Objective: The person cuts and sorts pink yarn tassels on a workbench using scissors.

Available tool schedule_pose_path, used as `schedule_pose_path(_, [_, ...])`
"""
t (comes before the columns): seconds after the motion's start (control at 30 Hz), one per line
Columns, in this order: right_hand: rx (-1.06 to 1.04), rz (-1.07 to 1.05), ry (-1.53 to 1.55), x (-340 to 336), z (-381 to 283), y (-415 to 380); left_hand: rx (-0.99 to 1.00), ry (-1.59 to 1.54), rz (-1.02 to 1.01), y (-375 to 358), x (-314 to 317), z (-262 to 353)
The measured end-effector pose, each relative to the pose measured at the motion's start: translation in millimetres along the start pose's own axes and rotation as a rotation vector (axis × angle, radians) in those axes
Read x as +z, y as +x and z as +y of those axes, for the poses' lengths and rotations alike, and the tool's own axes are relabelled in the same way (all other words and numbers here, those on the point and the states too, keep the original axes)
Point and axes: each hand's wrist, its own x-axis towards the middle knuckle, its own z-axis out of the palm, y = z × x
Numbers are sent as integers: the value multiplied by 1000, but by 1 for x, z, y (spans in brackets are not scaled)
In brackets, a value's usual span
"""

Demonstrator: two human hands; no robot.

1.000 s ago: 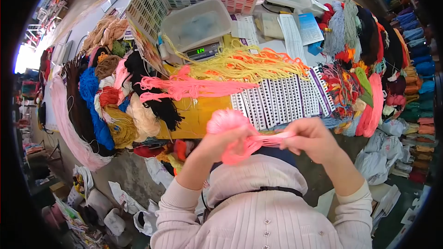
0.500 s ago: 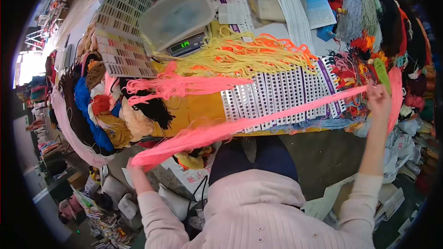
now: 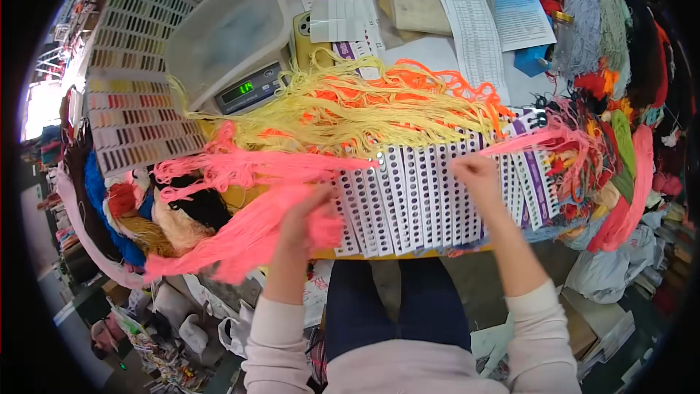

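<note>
My left hand [image 3: 308,213] is closed around a bundle of pink thread [image 3: 237,237], which hangs over the table's front edge to the left. Behind it another pink hank [image 3: 248,165] lies across the table. My right hand [image 3: 475,175] is closed above the white perforated thread cards [image 3: 408,193]; whatever its fingers hold is hidden. Just beyond that hand, a thin pink strand [image 3: 529,138] reaches right toward a tangle of mixed threads. Yellow thread [image 3: 343,113] and orange thread [image 3: 467,95] are heaped behind the cards.
At the back left, a clear plastic tub [image 3: 230,29] rests on a scale [image 3: 251,89] with a lit green display. Colour sample boards [image 3: 138,95] stand beside it. Printed sheets [image 3: 472,29] lie at the back, and hanging yarn skeins [image 3: 616,22] crowd the right side.
Both hands have come inward over the table. The pink bundle, stretched between them before, is now slack and gathered at my left hand. A pink strand now lies at the right.
</note>
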Motion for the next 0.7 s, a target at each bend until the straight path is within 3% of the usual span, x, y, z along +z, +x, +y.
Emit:
schedule_pose_path(0.1, [-302, 63, -257, 55, 29, 14, 3, 235, -110, 48, 52, -28])
schedule_pose_path(0.17, [-499, 66, -504, 69, 47, 17, 58, 422, 10, 67, 72, -45])
schedule_pose_path(0.27, [-628, 159, -527, 71, 49, 20, 13, 528, 71, 58, 91, -36])
schedule_pose_path(0.3, [-625, 127, -534, 70, 50, 20, -23, 540, 91, 54, 94, -34])
schedule_pose_path(0.4, [-623, 49, -592, 71, 45, 14, 185, 597, -147, 62, 73, -42])
schedule_pose_path(0.5, [-643, -4, -726, 78, 36, 5, 226, 500, -160, 69, 72, -45])
schedule_pose_path(0.6, [-678, -61, -563, 70, 38, 8, 156, 475, -191, 70, 74, -47])
schedule_pose_path(0.7, [-521, -83, -380, 67, 40, 15, 223, 454, -161, 76, 79, -55])
